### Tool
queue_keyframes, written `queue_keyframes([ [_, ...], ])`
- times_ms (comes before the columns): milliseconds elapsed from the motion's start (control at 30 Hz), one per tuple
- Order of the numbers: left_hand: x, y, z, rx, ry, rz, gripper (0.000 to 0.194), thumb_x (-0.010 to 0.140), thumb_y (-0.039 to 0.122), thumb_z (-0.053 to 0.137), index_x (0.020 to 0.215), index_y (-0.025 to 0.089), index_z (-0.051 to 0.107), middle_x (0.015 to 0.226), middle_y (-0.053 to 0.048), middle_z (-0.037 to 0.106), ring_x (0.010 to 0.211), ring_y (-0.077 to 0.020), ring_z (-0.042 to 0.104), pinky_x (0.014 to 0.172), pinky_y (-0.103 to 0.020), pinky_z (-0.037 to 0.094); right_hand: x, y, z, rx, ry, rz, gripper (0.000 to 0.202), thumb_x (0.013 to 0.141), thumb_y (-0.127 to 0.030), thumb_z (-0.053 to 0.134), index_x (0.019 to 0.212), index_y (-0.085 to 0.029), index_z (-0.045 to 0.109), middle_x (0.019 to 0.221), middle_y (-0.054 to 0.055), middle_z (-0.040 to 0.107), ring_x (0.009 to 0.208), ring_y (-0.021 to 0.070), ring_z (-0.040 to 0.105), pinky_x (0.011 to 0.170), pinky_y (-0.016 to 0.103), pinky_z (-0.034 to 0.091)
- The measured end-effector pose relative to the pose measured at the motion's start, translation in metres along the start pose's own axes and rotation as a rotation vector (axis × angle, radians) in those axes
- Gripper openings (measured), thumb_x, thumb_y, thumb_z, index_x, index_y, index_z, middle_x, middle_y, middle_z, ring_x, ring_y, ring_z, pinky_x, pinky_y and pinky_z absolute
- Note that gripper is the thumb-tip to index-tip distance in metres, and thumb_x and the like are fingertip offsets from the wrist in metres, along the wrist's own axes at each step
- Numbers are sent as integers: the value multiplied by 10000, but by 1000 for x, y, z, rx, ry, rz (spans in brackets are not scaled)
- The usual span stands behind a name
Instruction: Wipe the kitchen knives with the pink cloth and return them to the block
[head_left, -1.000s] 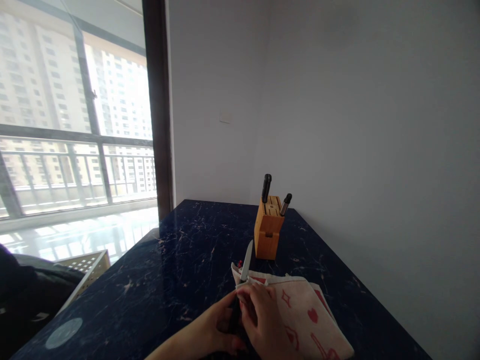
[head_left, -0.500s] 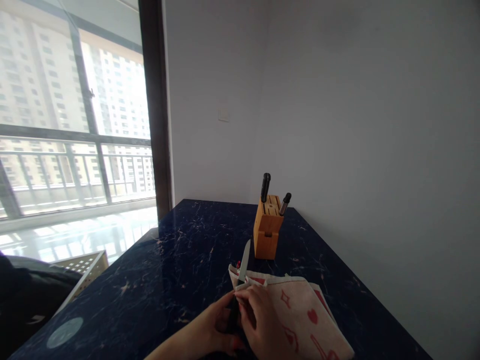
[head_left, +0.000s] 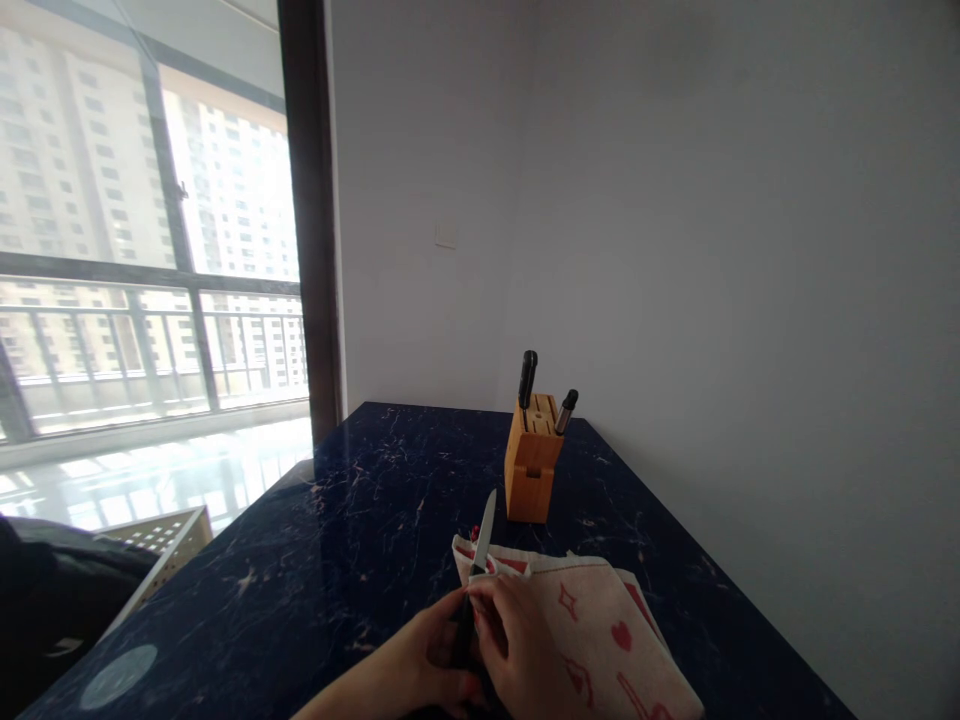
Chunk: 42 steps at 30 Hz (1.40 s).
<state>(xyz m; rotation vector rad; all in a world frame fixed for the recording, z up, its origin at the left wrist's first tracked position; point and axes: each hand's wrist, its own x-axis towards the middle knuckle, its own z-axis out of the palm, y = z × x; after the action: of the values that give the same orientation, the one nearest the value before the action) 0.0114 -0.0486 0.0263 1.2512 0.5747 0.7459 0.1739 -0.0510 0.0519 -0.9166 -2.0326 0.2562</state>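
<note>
Located knife point(head_left: 485, 530) at near centre, between left hand point(head_left: 431, 655) and right hand point(head_left: 517, 640), with blade pointing up and away, tip beyond fingers and near base of wooden knife block point(head_left: 531, 475). Noted black handle point(head_left: 465, 635) running down between the hands. Found patterned cloth point(head_left: 615, 620) on dark marbled table point(head_left: 390, 520), partly under right hand and spreading to its right, with left corner under or just behind blade.

Cannot make out lower end of handle, lost in shadow between palms. Cannot identify small red object point(head_left: 475, 533) at far left corner of cloth, just beside blade. Noted near edge of cloth and both wrists as cut off or dim at bottom of view.

Recorded hands as close together, near to touching at fingertips. Read left hand as curled around handle, clamped on knife from left. Read right hand as bent, fingers and thumb drawn in by top of handle and cloth fold point(head_left: 491, 568); cannot tell exact grip, on cloth, handle or both.

Observed block upright beyond cloth, holding black-handled knife point(head_left: 528, 378) at left and second handled tool point(head_left: 568, 405) at right. Logged perforated crate point(head_left: 169, 540) and dark fabric point(head_left: 67, 580) left of table.
</note>
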Motion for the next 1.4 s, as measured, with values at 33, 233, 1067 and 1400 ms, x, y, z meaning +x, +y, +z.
queue_keyframes([
  [33,0,1,1,0,-7,-2,789,638,222,753,1302,233,327,926,-67,666,738,-177,658,575,-233,500,0,1,0,5,2,8,291,756,-37,420,972,-215,505,916,48,584,889,185,560,789,336,461],
  [233,1,1,0,-11,-22,-3,800,645,207,751,1311,257,311,970,-64,649,768,-182,657,583,-228,497,-1,0,0,65,-33,43,344,750,-34,415,1034,-218,471,960,61,581,899,183,571,777,325,480],
  [1067,-2,6,4,-23,-75,35,815,645,151,743,1318,240,291,926,-59,664,812,-176,633,655,-260,458,4,-4,-3,49,53,-70,309,712,11,405,886,-214,526,847,27,569,833,160,560,748,305,468],
  [1400,0,-1,0,-33,-67,112,815,622,175,761,1308,264,330,1036,-73,623,968,-255,583,765,-349,456,3,-11,-2,36,-8,-58,252,685,5,435,812,-199,511,833,29,578,818,164,554,737,304,450],
])
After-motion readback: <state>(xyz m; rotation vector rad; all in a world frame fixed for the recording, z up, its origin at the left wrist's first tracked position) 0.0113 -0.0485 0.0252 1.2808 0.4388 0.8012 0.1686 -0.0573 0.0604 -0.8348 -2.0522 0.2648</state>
